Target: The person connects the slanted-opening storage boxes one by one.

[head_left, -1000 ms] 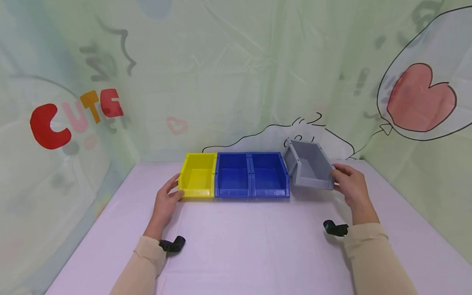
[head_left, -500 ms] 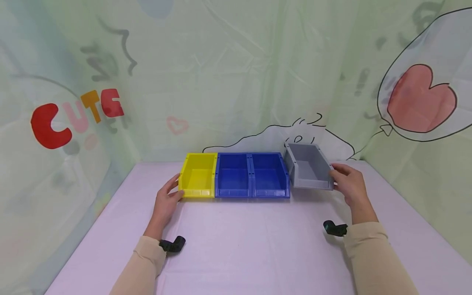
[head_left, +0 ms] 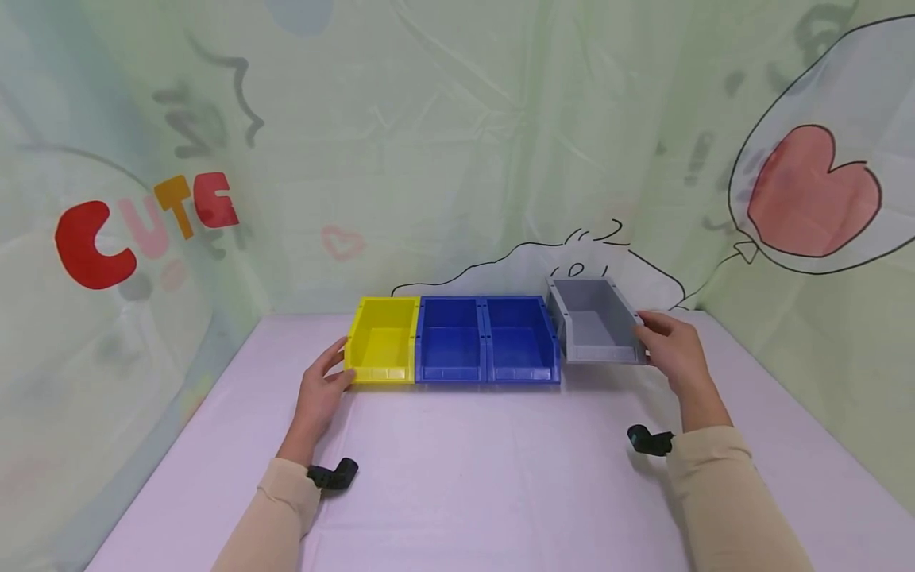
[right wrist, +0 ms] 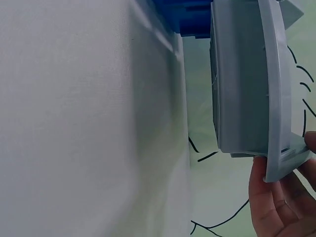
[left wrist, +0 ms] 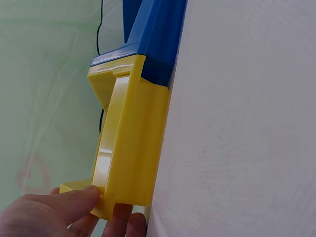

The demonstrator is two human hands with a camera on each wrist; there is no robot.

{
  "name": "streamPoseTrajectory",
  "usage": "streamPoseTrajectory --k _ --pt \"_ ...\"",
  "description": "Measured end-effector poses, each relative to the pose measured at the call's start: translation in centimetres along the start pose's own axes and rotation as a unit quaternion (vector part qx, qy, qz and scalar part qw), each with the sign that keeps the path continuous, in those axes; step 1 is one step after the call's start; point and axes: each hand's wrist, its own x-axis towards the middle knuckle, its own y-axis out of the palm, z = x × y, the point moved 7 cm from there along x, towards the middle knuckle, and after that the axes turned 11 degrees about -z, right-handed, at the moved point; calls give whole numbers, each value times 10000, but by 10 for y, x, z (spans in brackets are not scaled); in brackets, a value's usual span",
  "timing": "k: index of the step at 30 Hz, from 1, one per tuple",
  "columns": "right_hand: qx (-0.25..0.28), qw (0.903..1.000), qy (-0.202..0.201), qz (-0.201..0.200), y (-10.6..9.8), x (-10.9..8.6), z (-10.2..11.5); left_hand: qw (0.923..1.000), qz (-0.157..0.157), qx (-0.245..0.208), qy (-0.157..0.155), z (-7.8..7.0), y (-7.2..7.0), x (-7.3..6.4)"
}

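Note:
A yellow storage bin (head_left: 382, 342) and two blue storage bins, the middle one (head_left: 452, 342) and the right one (head_left: 519, 342), stand side by side on the table. My left hand (head_left: 322, 395) grips the yellow bin's left side, with the thumb on its front lip (left wrist: 106, 163) and the fingers behind and below. At the right end, my right hand (head_left: 677, 355) holds a grey storage bin (head_left: 596, 326) by its right wall. In the right wrist view this bin (right wrist: 247, 84) is raised off the table, its far side right at the blue bin (right wrist: 190, 17).
A pale lilac cloth covers the table (head_left: 493, 477). Close behind the bins hangs a printed green curtain (head_left: 457, 159), which also runs along both sides. Each wrist carries a small black camera mount, the left one (head_left: 334, 474) and the right one (head_left: 650, 441).
The grey bin has come from a tilt to nearly level and shifted slightly left, with my right hand moving along. My left hand and the other bins stay where they were.

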Motion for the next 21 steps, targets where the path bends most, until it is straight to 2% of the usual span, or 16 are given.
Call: streamPoseTrajectory --k 5,7,14,21 --pt "-103 9999 111 -8 -1 -1 -2 10000 5 -57 22 0 1 1" --pt "-224 9997 27 -59 -1 -2 -1 10000 25 -71 20 -1 2 1" --pt "-507 9952 -674 -494 -4 -6 13 10000 36 -85 -12 -1 1 1" --pt "-390 9901 -1217 -574 1 -14 29 10000 31 -44 -40 0 0 1"
